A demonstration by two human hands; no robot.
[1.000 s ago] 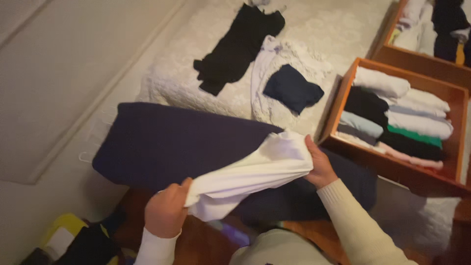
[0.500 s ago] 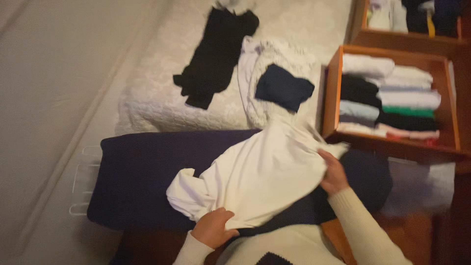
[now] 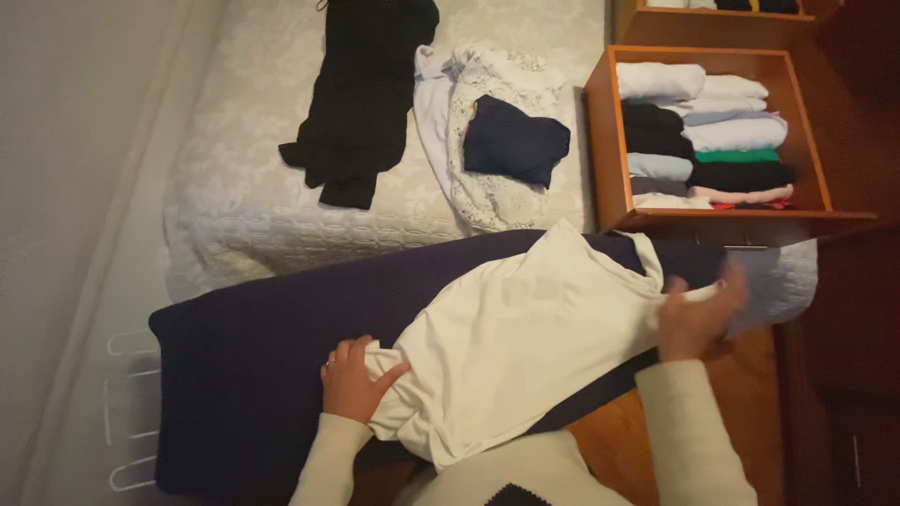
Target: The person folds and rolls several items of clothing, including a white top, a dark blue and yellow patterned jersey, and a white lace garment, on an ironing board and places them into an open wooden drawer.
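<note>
White shirt [image 3: 516, 347] lies spread on the dark blue cushion [image 3: 253, 375] in front of you, and both your hands are on it. Your left hand [image 3: 352, 379] grasps one bunched corner of the cloth near its lower left edge, with the fingers curled into the fabric. Your right hand [image 3: 698, 314] pinches the opposite end at the far right, but it is blurred, so you cannot be sure how firm this pinch is.

From here, the right end can slip out of your fingers if the pinch is weak, and then the cloth will sag over the cushion edge toward the wooden floor [image 3: 741, 403]. If you pull the two ends unevenly, the wrinkles near your left hand will stay and become deeper.

The shirt looks soft and thin, cream-white, mostly flat in the middle and crumpled at the left corner.

Farther out, the open wooden drawer [image 3: 605, 141] holds rows of folded clothes. On the white bedspread [image 3: 244, 206] lie a black garment [image 3: 361, 94], a navy folded piece [image 3: 514, 141] and a white lacy one [image 3: 478, 192].
</note>
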